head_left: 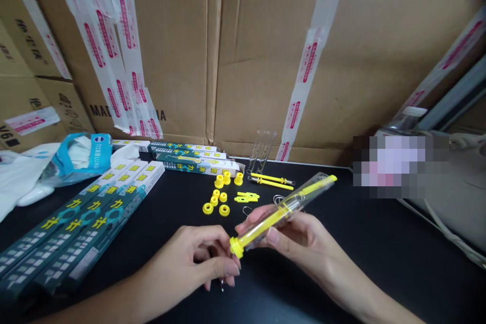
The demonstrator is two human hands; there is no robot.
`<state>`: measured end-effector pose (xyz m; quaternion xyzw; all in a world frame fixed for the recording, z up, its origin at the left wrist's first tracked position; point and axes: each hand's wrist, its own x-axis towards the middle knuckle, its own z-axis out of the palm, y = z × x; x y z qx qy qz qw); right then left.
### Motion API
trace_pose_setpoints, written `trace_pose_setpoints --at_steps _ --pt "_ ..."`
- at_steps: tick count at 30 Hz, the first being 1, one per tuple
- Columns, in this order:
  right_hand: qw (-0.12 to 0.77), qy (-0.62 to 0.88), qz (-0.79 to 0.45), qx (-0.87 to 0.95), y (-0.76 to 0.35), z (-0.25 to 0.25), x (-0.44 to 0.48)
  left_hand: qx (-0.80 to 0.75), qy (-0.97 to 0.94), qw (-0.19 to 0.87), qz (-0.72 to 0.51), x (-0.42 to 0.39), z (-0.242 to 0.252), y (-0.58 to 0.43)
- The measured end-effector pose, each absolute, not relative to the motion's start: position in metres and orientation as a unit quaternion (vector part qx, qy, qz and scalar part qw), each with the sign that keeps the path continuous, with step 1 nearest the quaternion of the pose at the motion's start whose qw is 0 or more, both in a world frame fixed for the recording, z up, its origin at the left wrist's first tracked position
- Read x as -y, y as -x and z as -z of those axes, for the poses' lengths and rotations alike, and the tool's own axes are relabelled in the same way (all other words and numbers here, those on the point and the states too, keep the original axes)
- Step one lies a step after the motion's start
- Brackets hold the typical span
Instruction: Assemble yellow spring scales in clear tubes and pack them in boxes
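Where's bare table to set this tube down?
Widest bare tabletop lies right of the right hand, up to the cable. A narrower gap runs between the long boxes and the yellow rings. Crowded behind the clear tube: rings, yellow rods, back boxes.

Cardboard box, back edge of table: "MAD…A", rest under tape. Teal boxes, left edge: yellow "力计".

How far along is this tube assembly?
Done: a rod sits inside the tube. In hand: right hand holds the tube, left hand touches its cap. Left: loose caps, two rods and empty tubes lie on the table.
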<state>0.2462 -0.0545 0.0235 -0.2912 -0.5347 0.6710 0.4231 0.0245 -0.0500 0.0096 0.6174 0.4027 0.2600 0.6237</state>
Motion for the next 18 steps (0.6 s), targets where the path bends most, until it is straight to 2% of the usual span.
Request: trace_pose_setpoints --at_steps 5,18 --pt "0.407 0.302 -0.658 0.557 -0.2420 -0.0215 0.0579 -0.402 -0.671 0.577 -0.237 0.0540 -0.0159 -0.0238" --pt "0.397 0.334 -0.647 0.558 -0.2398 -0.0177 0.0579 -0.407 -0.678 0.561 -0.243 0.0540 -0.0141 -0.0245"
